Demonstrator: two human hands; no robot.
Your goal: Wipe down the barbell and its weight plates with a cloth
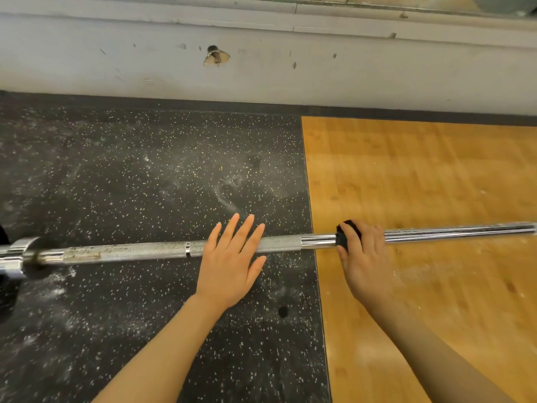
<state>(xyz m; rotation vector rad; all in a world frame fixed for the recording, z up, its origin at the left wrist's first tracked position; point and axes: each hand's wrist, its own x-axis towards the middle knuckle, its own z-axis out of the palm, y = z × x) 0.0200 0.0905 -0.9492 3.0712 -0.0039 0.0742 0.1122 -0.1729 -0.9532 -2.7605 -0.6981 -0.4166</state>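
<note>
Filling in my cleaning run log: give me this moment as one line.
left hand: open, flat over barbell knurling | right hand: grips black cloth around smooth shaft | plates: barely in view

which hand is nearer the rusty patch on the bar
Left. The left hand lies open over the bar's knurled part, just right of the rusty patch. The right hand grips the black cloth farther right.
</note>
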